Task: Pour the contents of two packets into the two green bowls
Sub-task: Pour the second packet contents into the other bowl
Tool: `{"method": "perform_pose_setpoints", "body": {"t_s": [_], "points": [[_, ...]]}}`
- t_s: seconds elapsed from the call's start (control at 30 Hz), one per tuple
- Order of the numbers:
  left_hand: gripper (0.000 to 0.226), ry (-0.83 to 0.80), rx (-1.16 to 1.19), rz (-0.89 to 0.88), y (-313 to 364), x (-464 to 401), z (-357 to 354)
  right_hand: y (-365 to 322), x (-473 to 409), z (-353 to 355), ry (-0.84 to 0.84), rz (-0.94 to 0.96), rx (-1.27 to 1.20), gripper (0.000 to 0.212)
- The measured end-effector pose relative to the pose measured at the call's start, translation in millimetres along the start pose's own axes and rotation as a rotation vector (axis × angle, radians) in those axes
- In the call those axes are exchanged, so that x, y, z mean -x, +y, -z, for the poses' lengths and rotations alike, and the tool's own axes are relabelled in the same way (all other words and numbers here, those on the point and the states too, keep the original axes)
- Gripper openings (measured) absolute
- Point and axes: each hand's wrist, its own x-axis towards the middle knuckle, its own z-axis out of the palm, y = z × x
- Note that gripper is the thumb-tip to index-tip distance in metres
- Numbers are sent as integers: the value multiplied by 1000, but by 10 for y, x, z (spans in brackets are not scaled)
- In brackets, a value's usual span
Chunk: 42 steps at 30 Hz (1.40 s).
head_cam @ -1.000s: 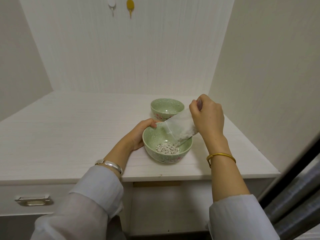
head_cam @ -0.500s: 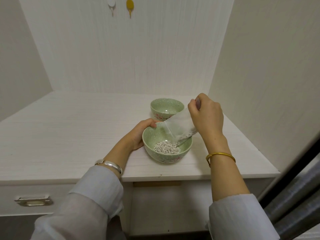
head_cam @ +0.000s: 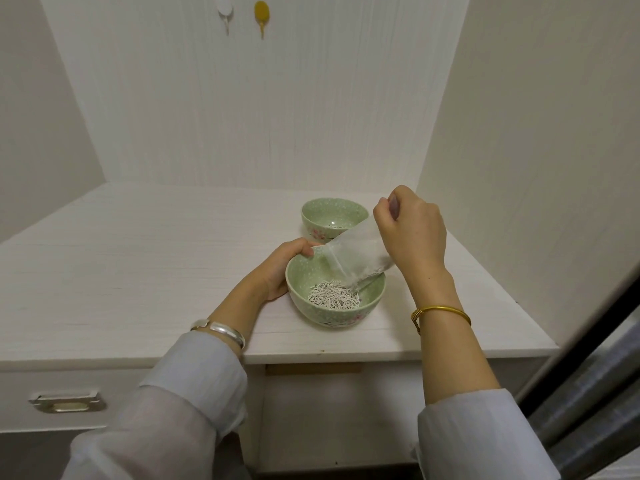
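Observation:
Two green speckled bowls stand on the white desk top (head_cam: 138,271). The near bowl (head_cam: 332,315) holds a heap of small white pellets (head_cam: 334,295). My left hand (head_cam: 282,270) grips its left rim. Above its right side my right hand (head_cam: 412,240) pinches a clear plastic packet (head_cam: 356,254), tilted mouth-down into the bowl; it looks nearly empty, with a few pellets left at its lower edge. The far bowl (head_cam: 334,216) sits just behind, with only a few specks visible at its bottom.
Walls close in the desk at the back and on the right, near my right hand. A drawer with a metal handle (head_cam: 65,401) lies below the front edge on the left. Two hooks (head_cam: 242,12) hang on the back wall. A dark frame (head_cam: 588,358) runs at the right.
More pellets have fallen from the packet, and the heap in the near bowl has grown. My right hand has lifted the packet's closed end slightly. My left hand has stayed on the rim.

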Motion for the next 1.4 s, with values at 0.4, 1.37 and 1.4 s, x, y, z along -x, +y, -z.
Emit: {"method": "perform_pose_setpoints", "body": {"t_s": [0.4, 1.37, 1.4], "points": [[34, -19, 8, -5, 1, 9, -2, -116, -21, 39, -21, 81, 54, 24], [20, 194, -316, -382, 271, 280, -75, -425, -85, 62, -324, 287, 206, 22], [16, 191, -351, -399, 290, 313, -99, -452, -85, 60, -333, 292, 205, 23]]}}
